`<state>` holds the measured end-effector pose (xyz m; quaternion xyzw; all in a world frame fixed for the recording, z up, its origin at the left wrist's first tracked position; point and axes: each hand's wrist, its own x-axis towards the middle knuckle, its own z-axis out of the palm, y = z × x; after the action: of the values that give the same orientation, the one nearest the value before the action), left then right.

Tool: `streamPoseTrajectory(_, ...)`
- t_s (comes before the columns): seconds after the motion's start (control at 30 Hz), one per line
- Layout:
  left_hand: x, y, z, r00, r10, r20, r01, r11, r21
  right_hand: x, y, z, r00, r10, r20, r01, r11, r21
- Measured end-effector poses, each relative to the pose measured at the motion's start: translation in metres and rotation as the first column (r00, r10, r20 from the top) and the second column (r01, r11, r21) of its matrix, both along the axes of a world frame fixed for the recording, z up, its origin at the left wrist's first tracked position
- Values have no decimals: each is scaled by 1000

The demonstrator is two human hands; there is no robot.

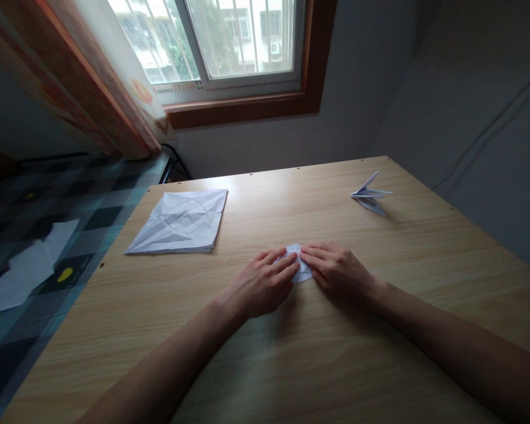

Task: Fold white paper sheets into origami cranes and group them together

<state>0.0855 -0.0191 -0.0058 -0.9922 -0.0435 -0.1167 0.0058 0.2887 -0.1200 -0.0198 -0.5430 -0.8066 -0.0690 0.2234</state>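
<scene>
A small piece of folded white paper (304, 272) lies on the wooden table, between and partly under my two hands. From the left, my left hand (267, 281) reaches over it, open, its stretched fingers resting on the paper's top. My right hand (335, 268) comes in from the other side, its extended fingers lying close together with their tips on the paper's right edge. Both thumbs are mostly hidden, and my fingers cover much of the paper. Toward the far right corner stands a finished-looking folded paper figure (368, 193) with pointed wings.
Creased square sheets of white paper (183, 221) lie stacked at the table's far left. Left of the table (256, 365), a checked cloth surface (98, 219) carries more white paper pieces (30, 265). Beyond are a window (242, 41) and a curtain (83, 65).
</scene>
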Motion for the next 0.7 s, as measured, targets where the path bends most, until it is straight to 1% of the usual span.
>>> streamPoseTrajectory(0.1, -1, 0, -1, 1000, 8, 6, -8, 1000, 0, -1, -5, 0, 998, -41, 51, 41, 999, -9)
streamPoseTrajectory(0.27, -1, 1, -1, 1000, 13, 1, -13, 1000, -18, -5, -14, 0, 975, -174, 135, 183, 981, -61)
streamPoseTrajectory(0.33, -1, 1, 0, 1000, 12, -4, -12, 1000, -15, -6, -15, 1, 966, -221, 136, 232, 970, -72)
streamPoseTrajectory(0.4, -1, 1, 1, 1000, 8, -4, -8, 1000, -5, -7, -15, 2, 962, -260, 87, 266, 961, -72)
streamPoseTrajectory(0.5, -1, 2, 1, 1000, 4, -1, -4, 1000, 13, -5, -10, 2, 955, -292, -59, 286, 954, -93)
streamPoseTrajectory(0.57, -2, 2, 1, 1000, 0, 8, -1, 1000, 18, -4, -4, 0, 941, -307, -141, 289, 948, -132)
streamPoseTrajectory(0.7, -2, 2, 0, 999, -14, 50, 13, 1000, 26, -3, 7, 1, 918, -339, -203, 288, 926, -244)
